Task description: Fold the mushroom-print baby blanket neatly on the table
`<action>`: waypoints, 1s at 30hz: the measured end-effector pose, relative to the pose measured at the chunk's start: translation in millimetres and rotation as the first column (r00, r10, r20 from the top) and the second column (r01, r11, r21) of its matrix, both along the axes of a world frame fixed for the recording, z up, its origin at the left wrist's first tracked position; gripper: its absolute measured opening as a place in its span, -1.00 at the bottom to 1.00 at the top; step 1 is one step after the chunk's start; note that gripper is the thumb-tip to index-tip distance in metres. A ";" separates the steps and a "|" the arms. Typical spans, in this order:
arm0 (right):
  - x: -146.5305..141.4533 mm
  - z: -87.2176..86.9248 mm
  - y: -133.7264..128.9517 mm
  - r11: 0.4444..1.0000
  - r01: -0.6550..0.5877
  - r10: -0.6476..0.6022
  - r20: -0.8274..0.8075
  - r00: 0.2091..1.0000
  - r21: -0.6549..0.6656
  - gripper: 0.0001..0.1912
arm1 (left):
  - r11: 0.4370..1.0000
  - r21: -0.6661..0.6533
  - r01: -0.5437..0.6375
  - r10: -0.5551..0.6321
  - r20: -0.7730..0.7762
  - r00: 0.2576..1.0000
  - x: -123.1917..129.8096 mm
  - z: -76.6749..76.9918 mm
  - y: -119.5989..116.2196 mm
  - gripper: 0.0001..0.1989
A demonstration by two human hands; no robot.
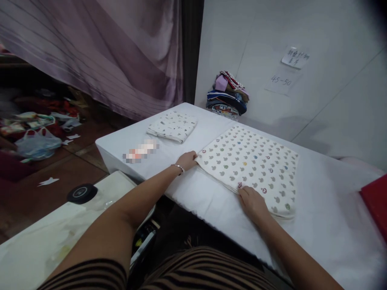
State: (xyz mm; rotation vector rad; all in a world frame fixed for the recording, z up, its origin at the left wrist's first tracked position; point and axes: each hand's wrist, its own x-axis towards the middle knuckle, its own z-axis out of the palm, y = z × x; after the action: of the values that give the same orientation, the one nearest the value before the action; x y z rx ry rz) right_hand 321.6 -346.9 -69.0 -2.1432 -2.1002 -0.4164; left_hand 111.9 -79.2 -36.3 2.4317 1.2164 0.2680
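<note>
A folded cream cloth point(250, 161) with grey prints and a few coloured ones lies flat on the white-covered table point(205, 197). My left hand point(186, 160), a bracelet at its wrist, pinches the cloth's left corner. At the near edge my right hand point(252, 202) has its fingers closed on the layers, the thumb out of clear sight. A smaller folded white cloth point(173, 125) with small dark prints rests farther back on the left, apart from both hands.
Stacked folded fabrics point(226, 96) stand by the wall behind the table. A red object point(376, 201) sits at the right edge. A pixelated item point(140, 152) lies at left. A second white surface point(30, 241) holds a round black object point(82, 193). Bags point(38, 143) lie on the floor.
</note>
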 end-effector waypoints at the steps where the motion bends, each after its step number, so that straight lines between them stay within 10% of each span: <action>1: -1.3 0.6 -0.6 1.000 0.007 -0.007 0.006 1.000 -0.008 -0.77 | 1.000 -0.012 0.009 -0.009 0.019 1.000 -3.5 -0.8 0.6 -0.80; 9: -15.0 18.9 8.5 1.000 -0.003 0.003 -0.038 0.999 -0.003 -0.63 | 0.977 -0.194 0.087 -0.028 0.287 0.957 -21.6 -9.5 8.6 -0.79; 16: -60.9 47.1 106.2 0.987 -0.163 0.155 -0.254 0.955 -0.011 -0.67 | 0.937 -0.328 0.122 0.015 0.385 0.923 -25.4 -13.2 9.3 -0.74; 22: -88.7 45.3 179.3 0.982 -0.149 0.116 -0.255 0.960 -0.115 -0.81 | 0.957 -0.256 0.133 -0.028 0.376 0.926 -27.3 -17.5 8.7 -0.69; 30: -81.9 42.1 191.0 0.975 -0.158 0.079 -0.425 0.902 -0.154 -0.75 | 0.971 -0.104 0.215 -0.167 0.347 0.923 -28.0 -20.0 6.7 -0.71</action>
State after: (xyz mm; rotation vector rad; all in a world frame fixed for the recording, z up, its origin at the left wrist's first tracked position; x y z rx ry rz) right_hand 239.8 -155.9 -26.9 -1.9531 -2.0628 0.2447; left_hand 83.8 -72.5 -56.3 2.2452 0.8143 0.4986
